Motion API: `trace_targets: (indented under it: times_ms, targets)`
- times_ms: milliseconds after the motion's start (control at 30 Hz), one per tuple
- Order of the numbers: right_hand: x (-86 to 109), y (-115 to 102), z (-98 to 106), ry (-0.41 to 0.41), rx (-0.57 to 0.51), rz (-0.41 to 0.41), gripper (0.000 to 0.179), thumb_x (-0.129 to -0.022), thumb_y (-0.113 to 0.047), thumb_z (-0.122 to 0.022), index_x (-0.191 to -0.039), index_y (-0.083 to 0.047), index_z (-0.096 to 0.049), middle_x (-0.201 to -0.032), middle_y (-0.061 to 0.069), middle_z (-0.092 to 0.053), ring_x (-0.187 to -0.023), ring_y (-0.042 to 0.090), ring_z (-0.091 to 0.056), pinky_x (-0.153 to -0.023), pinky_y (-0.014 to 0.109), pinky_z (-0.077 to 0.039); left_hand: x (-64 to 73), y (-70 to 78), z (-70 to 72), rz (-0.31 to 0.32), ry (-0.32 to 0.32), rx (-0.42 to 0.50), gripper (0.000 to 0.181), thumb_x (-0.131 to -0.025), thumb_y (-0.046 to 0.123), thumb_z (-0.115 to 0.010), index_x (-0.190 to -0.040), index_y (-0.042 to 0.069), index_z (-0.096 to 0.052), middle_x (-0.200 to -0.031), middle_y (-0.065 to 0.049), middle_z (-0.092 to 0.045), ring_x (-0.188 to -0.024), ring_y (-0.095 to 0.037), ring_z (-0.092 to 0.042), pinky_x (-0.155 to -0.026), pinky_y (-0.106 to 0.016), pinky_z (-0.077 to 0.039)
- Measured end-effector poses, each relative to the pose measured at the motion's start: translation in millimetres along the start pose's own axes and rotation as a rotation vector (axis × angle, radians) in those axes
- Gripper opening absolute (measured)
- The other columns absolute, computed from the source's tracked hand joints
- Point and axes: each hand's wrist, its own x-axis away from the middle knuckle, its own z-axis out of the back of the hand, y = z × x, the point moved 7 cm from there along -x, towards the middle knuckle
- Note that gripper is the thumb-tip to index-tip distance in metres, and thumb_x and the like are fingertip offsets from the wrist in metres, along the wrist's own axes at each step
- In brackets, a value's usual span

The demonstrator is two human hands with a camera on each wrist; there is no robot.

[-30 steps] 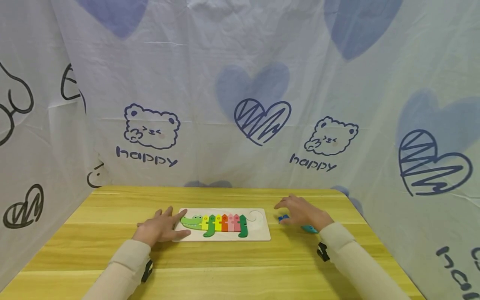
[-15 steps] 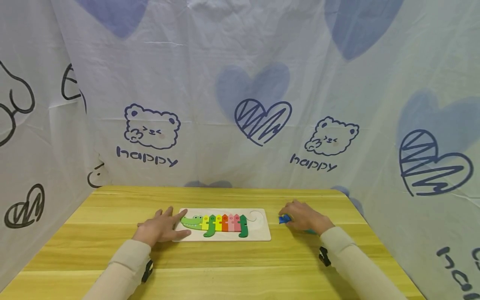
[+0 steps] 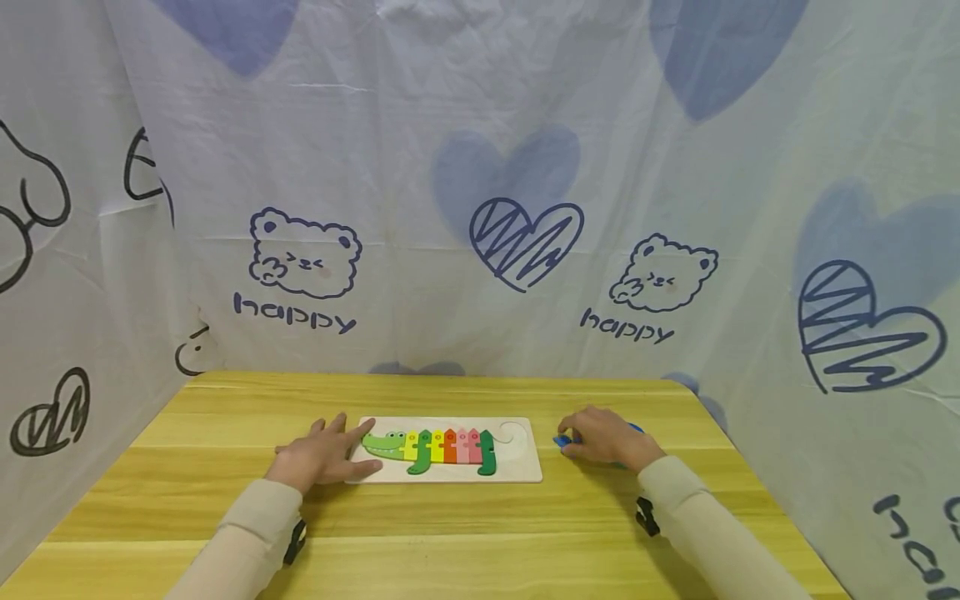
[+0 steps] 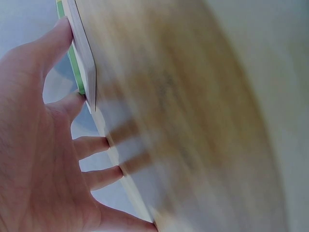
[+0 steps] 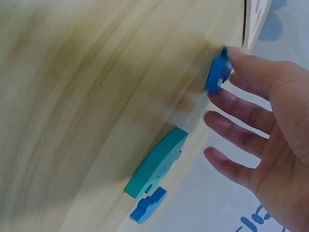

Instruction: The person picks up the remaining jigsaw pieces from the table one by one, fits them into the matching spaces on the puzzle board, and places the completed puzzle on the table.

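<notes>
Watching from my end, I judge the small blue piece [image 5: 215, 73] to be light and stiff, probably painted wood, a bit slick on its faces but hardly fragile. I would hold it by opposite edges, keeping fingertips off the notches. My right hand [image 3: 606, 437] has it pinched between thumb and fingertips, just off the right end of the pale board [image 3: 525, 467]; I cannot tell whether it is clear of the desk [image 3: 450, 533]. My left hand [image 3: 324, 454] is spread, thumb and forefinger on the board's left end, the other fingertips on the desk.

The piece is deep blue and thick, with a stepped edge, slightly blurred. Behind it on the desk lie an arched teal piece [image 5: 159, 162] and, just beside that, a second blue piece [image 5: 148, 205]. The board bears a green-headed crocodile [image 3: 450, 447] with colored body segments and a thin curled tail line.
</notes>
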Motion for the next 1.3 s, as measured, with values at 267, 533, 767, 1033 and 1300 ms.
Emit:
trace_targets:
  times_ms: [267, 533, 767, 1033, 1300]
  targets:
    - [4.5, -2.4, 3.8, -0.002, -0.043, -0.008, 0.030, -0.096, -0.015, -0.074, -0.123, -0.004, -0.072, -0.106, 0.008, -0.076, -0.094, 0.023, -0.070, -0.087, 0.043, -0.061, 1.7, 0.6, 1.0, -0.003, 0.005, 0.004, 0.093, -0.089, 0.079, -0.055, -0.162, 0.027, -0.033, -0.167, -0.029, -0.025, -0.148, -0.065, -0.023, -0.087, -0.098, -0.025]
    - [6.1, -8.8, 2.0, -0.002, -0.015, 0.107, 0.035, -0.087, -0.011, -0.080, -0.122, -0.005, -0.074, -0.121, 0.010, -0.074, -0.112, 0.031, -0.066, -0.102, 0.052, -0.054, 4.6, 1.6, 3.2, -0.003, 0.014, 0.005, 0.091, -0.090, 0.078, -0.055, -0.162, 0.027, -0.034, -0.167, -0.029, -0.024, -0.149, -0.064, -0.022, -0.088, -0.098, -0.024]
    - [4.1, -8.0, -3.5, -0.004, -0.022, 0.097, 0.029, -0.089, -0.014, -0.079, -0.118, -0.009, -0.076, -0.113, 0.006, -0.073, -0.101, 0.021, -0.062, -0.092, 0.045, -0.056, 3.3, 1.6, 3.1, 0.000, 0.010, 0.006, 0.092, -0.090, 0.078, -0.054, -0.162, 0.027, -0.033, -0.168, -0.029, -0.024, -0.149, -0.064, -0.022, -0.088, -0.098, -0.024]
    - [2.6, -11.2, -4.6, 0.013, -0.043, 0.107, 0.025, -0.090, -0.015, -0.079, -0.114, -0.008, -0.078, -0.108, 0.005, -0.074, -0.098, 0.020, -0.063, -0.088, 0.042, -0.057, 1.4, 0.8, 1.7, 0.003, 0.008, 0.005, 0.092, -0.089, 0.079, -0.054, -0.162, 0.027, -0.033, -0.168, -0.029, -0.024, -0.149, -0.064, -0.022, -0.087, -0.098, -0.024]
    - [-0.4, -14.8, -5.8, 0.020, -0.024, 0.116, 0.024, -0.090, -0.019, -0.080, -0.113, -0.010, -0.079, -0.105, 0.003, -0.073, -0.095, 0.016, -0.062, -0.086, 0.038, -0.056, 2.8, 0.8, 1.9, 0.005, 0.004, 0.007, 0.092, -0.090, 0.078, -0.054, -0.163, 0.027, -0.032, -0.168, -0.029, -0.024, -0.149, -0.064, -0.021, -0.088, -0.098, -0.023]
